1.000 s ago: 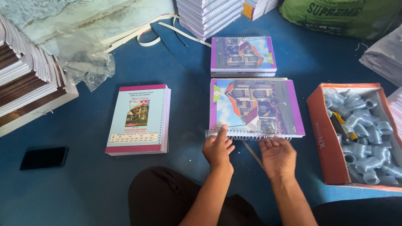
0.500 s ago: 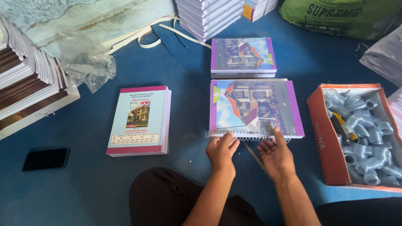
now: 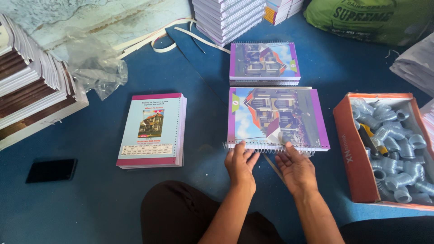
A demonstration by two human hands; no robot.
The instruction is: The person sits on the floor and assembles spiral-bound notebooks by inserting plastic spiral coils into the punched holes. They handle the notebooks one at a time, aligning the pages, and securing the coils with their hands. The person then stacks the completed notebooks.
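Head view looks down on a blue floor [image 3: 90, 199] where an open orange cardboard box [image 3: 350, 149] sits at the right, filled with loose coils of silvery spiral binding wire [image 3: 398, 149] and a tool with a yellow-and-black handle [image 3: 373, 138] lying among them. Just left of the box lies the purple-bordered spiral-bound notebook with a building picture on its cover [image 3: 275, 117], flat on the floor, its long axis running left to right and its wire-bound edge turned toward the person. The left hand [image 3: 240, 165] rests with fingers spread and extended on that wire spine near the notebook's left corner, pressing it rather than gripping. The right hand [image 3: 296, 168] lies half open, palm turned partly up, fingertips touching the spine toward the middle; it closes on nothing. A thin dark rod [image 3: 273, 165] lies on the floor between the two hands. Beyond the notebook sits a second stack of purple-bordered notebooks [image 3: 264, 61], and beyond that a tall pile of white-edged spiral pads [image 3: 228, 16]. Well to the left lies a pale blue booklet stack with a magenta border [image 3: 153, 131], a black phone [image 3: 50, 170] and crumpled clear plastic wrap [image 3: 92, 68].
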